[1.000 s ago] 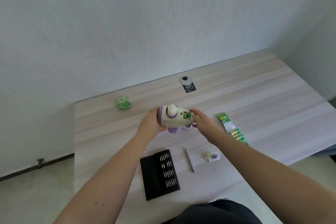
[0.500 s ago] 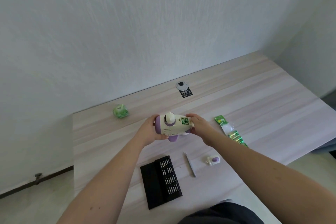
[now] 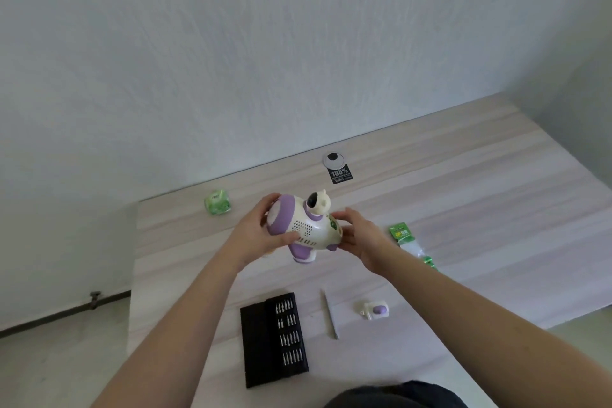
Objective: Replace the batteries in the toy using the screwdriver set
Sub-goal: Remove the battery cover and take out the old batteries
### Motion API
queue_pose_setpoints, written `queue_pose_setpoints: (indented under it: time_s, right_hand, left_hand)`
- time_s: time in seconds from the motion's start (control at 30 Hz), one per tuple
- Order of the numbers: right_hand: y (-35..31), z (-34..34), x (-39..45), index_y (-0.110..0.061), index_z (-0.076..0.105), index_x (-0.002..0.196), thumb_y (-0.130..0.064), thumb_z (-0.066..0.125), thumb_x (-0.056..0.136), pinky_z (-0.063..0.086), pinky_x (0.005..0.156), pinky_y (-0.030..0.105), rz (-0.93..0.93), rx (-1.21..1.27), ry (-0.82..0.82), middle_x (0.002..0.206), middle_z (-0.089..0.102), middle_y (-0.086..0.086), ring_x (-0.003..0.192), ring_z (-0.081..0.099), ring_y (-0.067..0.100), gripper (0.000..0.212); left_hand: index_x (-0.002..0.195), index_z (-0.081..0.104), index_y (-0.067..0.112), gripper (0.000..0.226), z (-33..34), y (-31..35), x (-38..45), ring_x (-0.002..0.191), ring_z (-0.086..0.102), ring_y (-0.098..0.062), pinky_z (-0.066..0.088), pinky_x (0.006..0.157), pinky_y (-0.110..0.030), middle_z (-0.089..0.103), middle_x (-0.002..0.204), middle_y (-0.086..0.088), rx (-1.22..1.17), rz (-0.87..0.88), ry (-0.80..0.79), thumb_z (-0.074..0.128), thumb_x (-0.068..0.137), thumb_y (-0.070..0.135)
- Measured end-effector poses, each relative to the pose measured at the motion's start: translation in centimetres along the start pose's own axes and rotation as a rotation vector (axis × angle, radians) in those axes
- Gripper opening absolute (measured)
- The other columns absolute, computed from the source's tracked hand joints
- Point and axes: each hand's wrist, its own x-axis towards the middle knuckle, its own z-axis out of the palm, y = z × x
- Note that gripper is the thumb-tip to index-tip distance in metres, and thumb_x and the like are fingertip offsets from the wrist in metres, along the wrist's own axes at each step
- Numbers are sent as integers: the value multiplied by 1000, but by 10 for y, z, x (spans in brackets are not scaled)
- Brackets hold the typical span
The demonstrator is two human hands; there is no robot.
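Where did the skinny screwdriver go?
In the head view the screwdriver lies on the table, near the front edge, between the black bit case and the small purple-and-white piece.

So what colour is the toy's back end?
Purple, on the toy, seen from the head camera.

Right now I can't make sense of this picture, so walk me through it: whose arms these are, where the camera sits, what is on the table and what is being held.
There is no machine here. The view comes from a wide-angle camera worn on a person's head, looking forward and down, so the two bare arms are that person's own. The left hand and the right hand together hold a white and purple toy above the wooden table. On the table, nearest the person, lie an open black case of screwdriver bits, a slim screwdriver handle and a small white and purple part. To the right is a green battery pack. Farther back sit a small green packet and a black tag reading 100%.
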Motion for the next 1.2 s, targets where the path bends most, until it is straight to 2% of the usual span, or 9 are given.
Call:
queue_pose_setpoints:
  time_s: [0.13, 0.27, 0.37, 0.53, 0.7, 0.77, 0.9, 1.03, 1.2]
  right_hand:
    - [5, -9, 12, 1, 62, 100, -34, 29, 105, 53, 59, 35, 22, 148, 47, 91, 65, 16, 73, 60, 28, 48]
    - [11, -14, 22, -1, 64, 106, -27, 33, 101, 49, 48, 32, 61, 282, 38, 95, 67, 17, 77, 62, 33, 40]
    - [11, -15, 23, -10, 63, 102, -25, 35, 100, 47, 47, 31, 79, 333, 4, 93, 67, 13, 76, 62, 31, 32]
    - [11, -14, 27, -8, 64, 102, -41, 38, 100, 47, 50, 32, 108, 368, -40, 89, 67, 12, 74, 61, 29, 42]
    - [14, -16, 30, -5, 59, 105, -39, 39, 101, 45, 47, 30, 86, 437, -77, 87, 61, 17, 67, 57, 30, 40]
    - [17, -17, 30, -4, 59, 106, -38, 38, 103, 47, 50, 31, 93, 489, -80, 88, 63, 18, 66, 59, 30, 40]
    - [23, -23, 34, -7, 62, 112, -26, 46, 100, 54, 85, 44, 114, 644, -56, 107, 67, 18, 93, 64, 33, 28]
    - [24, -29, 34, -7, 62, 110, -21, 50, 98, 53, 89, 44, 131, 694, -65, 106, 67, 16, 93, 65, 31, 23]
    - [23, -34, 34, -6, 61, 114, -17, 51, 95, 53, 88, 43, 152, 723, -64, 109, 65, 17, 95, 63, 32, 24]
  left_hand:
    - [124, 47, 40, 80, 10, 30, 4, 101, 61, -2, 50, 79, -19, 60, 114, 21, 241, 45, -25, 89, 57, 47]
    - [124, 46, 38, 82, 25, 62, 10, 98, 59, -7, 50, 84, -29, 60, 111, 21, 459, 64, -19, 83, 54, 59]
    - [125, 44, 37, 83, 34, 78, 15, 97, 60, -11, 50, 83, -32, 61, 110, 17, 573, 61, -21, 81, 55, 62]
    - [118, 42, 42, 75, 40, 99, 23, 93, 60, -12, 50, 78, -32, 63, 104, 18, 708, 64, -43, 78, 56, 63]
    - [115, 43, 38, 73, 50, 118, 36, 83, 58, -15, 47, 70, -32, 62, 96, 14, 889, 75, -95, 74, 55, 66]
    - [114, 43, 36, 74, 55, 127, 40, 74, 59, -15, 47, 67, -31, 62, 92, 11, 951, 62, -122, 72, 55, 68]
    - [107, 44, 31, 70, 66, 144, 48, 63, 60, -15, 49, 64, -30, 60, 85, 7, 1110, 76, -153, 67, 53, 70]
    - [103, 45, 27, 68, 78, 153, 54, 60, 55, -17, 42, 59, -28, 58, 85, 4, 1187, 78, -169, 68, 55, 69]
    - [107, 45, 26, 69, 85, 157, 56, 66, 56, -20, 44, 63, -29, 58, 88, 3, 1190, 91, -167, 69, 57, 68]
